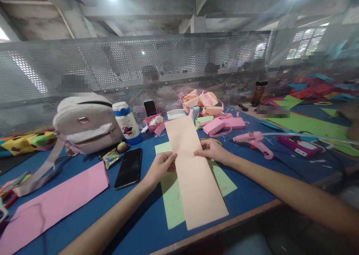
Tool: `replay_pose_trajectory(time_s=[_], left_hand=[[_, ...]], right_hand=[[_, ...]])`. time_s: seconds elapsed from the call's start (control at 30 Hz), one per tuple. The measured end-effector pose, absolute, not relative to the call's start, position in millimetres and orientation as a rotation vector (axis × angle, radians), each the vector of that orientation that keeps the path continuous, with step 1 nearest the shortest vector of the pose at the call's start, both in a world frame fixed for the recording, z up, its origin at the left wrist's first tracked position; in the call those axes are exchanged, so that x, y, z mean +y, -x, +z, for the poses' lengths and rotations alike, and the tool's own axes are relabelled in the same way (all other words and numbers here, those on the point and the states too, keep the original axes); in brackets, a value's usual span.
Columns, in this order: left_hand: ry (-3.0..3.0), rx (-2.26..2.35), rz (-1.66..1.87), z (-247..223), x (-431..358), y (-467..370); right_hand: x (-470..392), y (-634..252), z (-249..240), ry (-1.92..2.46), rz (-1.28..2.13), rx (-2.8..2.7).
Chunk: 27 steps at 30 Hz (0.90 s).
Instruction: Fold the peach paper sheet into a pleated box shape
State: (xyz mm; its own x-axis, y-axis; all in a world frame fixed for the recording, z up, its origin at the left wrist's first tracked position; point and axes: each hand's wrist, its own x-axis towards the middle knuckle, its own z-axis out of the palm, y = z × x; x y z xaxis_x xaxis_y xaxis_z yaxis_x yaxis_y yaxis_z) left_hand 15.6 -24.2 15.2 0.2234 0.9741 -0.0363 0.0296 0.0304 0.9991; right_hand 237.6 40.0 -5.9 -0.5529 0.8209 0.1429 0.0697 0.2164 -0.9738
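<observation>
A long strip of peach paper [196, 180] is held between my two hands above the blue table [151, 217]. My left hand [163, 165] pinches its left edge near the middle, thumb on top and fingers underneath. On the opposite edge, my right hand [211, 150] grips the strip the same way. The paper bends slightly where the hands hold it. Beneath it lies a sheet of light green paper [171, 202], partly covered by the strip.
Left are a black phone [128, 169], pink paper [61, 202], a backpack [86, 124] and a bottle [127, 124]. A pink glue gun [254, 139] lies right, near a purple box [298, 145]. Folded pink pieces [224, 124] sit behind, before a perforated metal partition [112, 60].
</observation>
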Motion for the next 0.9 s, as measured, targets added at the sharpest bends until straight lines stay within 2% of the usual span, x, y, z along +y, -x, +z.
replay_pose_trajectory(time_s=[0.17,0.5,0.9], left_hand=[[-1.292,1.057,1.048,11.9,-25.2,-12.9],[-1.151,1.140,1.418,8.6,-21.5,-7.9],[-1.126,1.140,1.439,12.2,-25.2,-11.9]], right_hand=[[39.2,-239.4,-7.8,0.795,1.447,-1.918],[35.2,-239.2,-7.0,0.759,1.478,-2.125],[39.4,-237.5,-11.7,0.767,1.402,-2.116]])
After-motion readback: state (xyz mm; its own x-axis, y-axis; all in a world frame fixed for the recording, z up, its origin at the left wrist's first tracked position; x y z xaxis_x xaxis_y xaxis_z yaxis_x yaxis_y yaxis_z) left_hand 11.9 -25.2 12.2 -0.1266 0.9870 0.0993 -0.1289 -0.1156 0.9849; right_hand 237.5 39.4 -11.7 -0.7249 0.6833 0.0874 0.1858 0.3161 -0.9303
